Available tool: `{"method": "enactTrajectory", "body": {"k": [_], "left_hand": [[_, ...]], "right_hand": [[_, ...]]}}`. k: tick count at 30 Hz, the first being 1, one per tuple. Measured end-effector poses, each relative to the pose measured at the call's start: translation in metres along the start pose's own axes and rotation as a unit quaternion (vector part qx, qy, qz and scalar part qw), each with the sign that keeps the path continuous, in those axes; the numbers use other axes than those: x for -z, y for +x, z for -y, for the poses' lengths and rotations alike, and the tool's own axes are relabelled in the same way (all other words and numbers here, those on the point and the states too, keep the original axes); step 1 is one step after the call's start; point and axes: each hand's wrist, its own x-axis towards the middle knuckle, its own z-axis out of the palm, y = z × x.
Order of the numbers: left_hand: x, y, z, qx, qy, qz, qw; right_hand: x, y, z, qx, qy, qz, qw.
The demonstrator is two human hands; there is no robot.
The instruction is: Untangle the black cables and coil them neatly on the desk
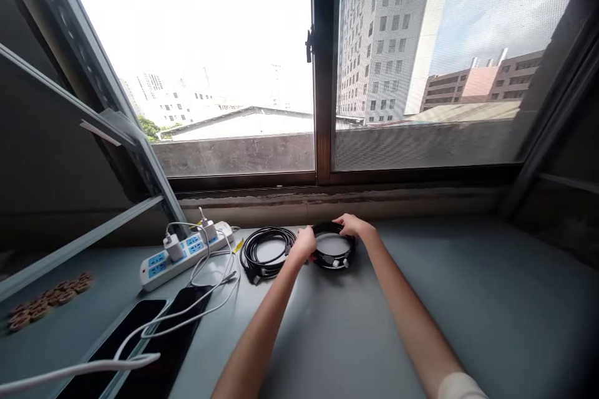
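A coiled black cable (333, 265) with two light metal connectors at its front lies at the table's far side, between my hands. My left hand (305, 243) has its fingers closed on the coil's left side. On the coil's upper right, my right hand (353, 225) grips with thumb and fingers. Just left of my left hand rests a second coiled black cable (253, 249), its plugs at the front edge. Parts of the held coil are hidden behind my fingers.
On the left, a white power strip (187, 255) carries two chargers with white cables (219, 287). Two dark-screened devices (173, 343) lie in front of it. Small round wooden pieces (51, 299) sit farther left. Behind the grey table (337, 336) stands a window ledge (281, 212).
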Motion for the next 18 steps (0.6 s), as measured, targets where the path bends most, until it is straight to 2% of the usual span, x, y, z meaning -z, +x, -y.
{"method": "enactTrajectory", "body": {"k": [4, 12, 18], "left_hand": [[-0.005, -0.004, -0.005, 0.032, 0.106, -0.071, 0.991], [-0.007, -0.011, -0.011, 0.012, 0.242, -0.146, 0.959], [0.014, -0.021, -0.02, -0.027, 0.252, -0.2, 0.946]], "right_hand": [[-0.001, 0.001, 0.001, 0.006, -0.03, -0.02, 0.999], [0.003, -0.004, 0.006, 0.024, -0.048, -0.048, 0.997], [0.021, -0.022, 0.013, 0.067, -0.017, -0.077, 0.995]]}}
